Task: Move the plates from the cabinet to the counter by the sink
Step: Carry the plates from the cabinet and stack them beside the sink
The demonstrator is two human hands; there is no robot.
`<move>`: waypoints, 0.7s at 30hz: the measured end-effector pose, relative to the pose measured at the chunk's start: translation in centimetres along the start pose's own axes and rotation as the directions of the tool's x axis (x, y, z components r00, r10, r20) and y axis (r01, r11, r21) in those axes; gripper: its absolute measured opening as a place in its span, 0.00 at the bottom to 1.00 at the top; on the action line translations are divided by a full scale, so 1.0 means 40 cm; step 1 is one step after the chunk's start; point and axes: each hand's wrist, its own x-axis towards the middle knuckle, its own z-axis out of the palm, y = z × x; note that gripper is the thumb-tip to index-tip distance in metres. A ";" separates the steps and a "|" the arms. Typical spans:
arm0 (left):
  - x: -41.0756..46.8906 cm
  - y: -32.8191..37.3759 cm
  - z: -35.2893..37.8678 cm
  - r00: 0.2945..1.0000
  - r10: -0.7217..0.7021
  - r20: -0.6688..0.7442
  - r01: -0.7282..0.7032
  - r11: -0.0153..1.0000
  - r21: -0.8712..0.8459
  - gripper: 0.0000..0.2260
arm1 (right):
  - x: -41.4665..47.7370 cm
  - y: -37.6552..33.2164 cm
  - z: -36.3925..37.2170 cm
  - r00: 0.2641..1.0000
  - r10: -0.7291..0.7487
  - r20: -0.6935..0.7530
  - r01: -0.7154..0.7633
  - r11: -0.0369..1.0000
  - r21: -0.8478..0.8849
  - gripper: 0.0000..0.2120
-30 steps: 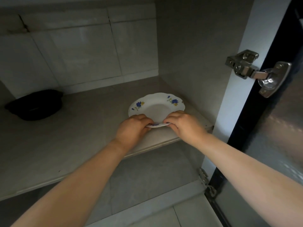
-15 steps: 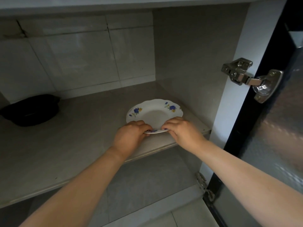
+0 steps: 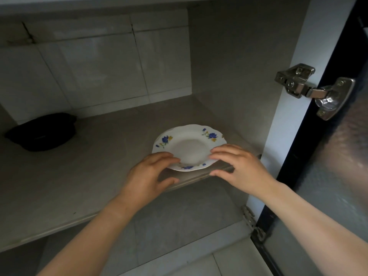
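Note:
A white plate (image 3: 188, 145) with blue and yellow flowers on its scalloped rim lies on the cabinet shelf (image 3: 83, 176), close to the shelf's front edge at the right. My left hand (image 3: 148, 177) rests its fingertips on the plate's near-left rim, thumb spread out below by the shelf edge. My right hand (image 3: 239, 168) lays its fingers on the near-right rim, thumb also spread out underneath. Neither thumb clearly touches the plate.
A black bowl-like dish (image 3: 42, 132) sits at the back left of the shelf. The cabinet side wall (image 3: 229, 76) is just right of the plate. The open door (image 3: 338, 156) with its metal hinge (image 3: 314, 90) stands at the right. A lower compartment (image 3: 179, 226) lies below.
Both hands were curled over the plate's near rim; now the fingers lie flatter and the thumbs have spread out below. The plate sits slightly nearer the shelf's front edge.

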 end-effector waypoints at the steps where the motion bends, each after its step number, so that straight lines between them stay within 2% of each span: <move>1: -0.003 -0.002 -0.010 1.000 -0.024 0.001 0.024 0.999 -0.032 0.24 | -0.001 -0.003 -0.013 0.999 0.051 0.013 -0.052 0.998 0.033 0.21; 5: -0.001 -0.004 -0.041 0.993 -0.116 -0.031 0.109 0.979 -0.173 0.25 | 0.016 -0.019 -0.035 0.982 0.179 -0.052 -0.164 0.963 0.215 0.27; 7: 0.012 -0.005 -0.037 0.979 -0.200 -0.037 0.184 0.948 -0.261 0.22 | 0.032 -0.023 -0.028 0.962 0.249 -0.111 -0.207 0.933 0.295 0.22; 9: 0.031 -0.007 -0.020 0.949 -0.315 -0.030 0.287 0.896 -0.338 0.18 | 0.053 -0.025 -0.019 0.932 0.335 -0.137 -0.286 0.914 0.287 0.18; 11: 0.054 -0.008 -0.002 0.904 -0.426 -0.027 0.385 0.840 -0.382 0.15 | 0.073 -0.026 -0.010 0.904 0.413 -0.108 -0.380 0.893 0.240 0.18; 13: 0.075 -0.010 0.010 0.864 -0.503 0.002 0.461 0.789 -0.405 0.17 | 0.089 -0.027 -0.002 0.875 0.477 -0.080 -0.449 0.863 0.231 0.20; 18: 0.095 -0.004 0.019 0.804 -0.588 0.090 0.543 0.664 -0.513 0.16 | 0.098 -0.034 -0.001 0.803 0.596 -0.011 -0.563 0.765 0.314 0.24; 21: 0.091 -0.001 0.027 0.799 -0.594 0.092 0.551 0.663 -0.506 0.17 | 0.095 -0.030 0.004 0.778 0.628 0.008 -0.585 0.720 0.372 0.25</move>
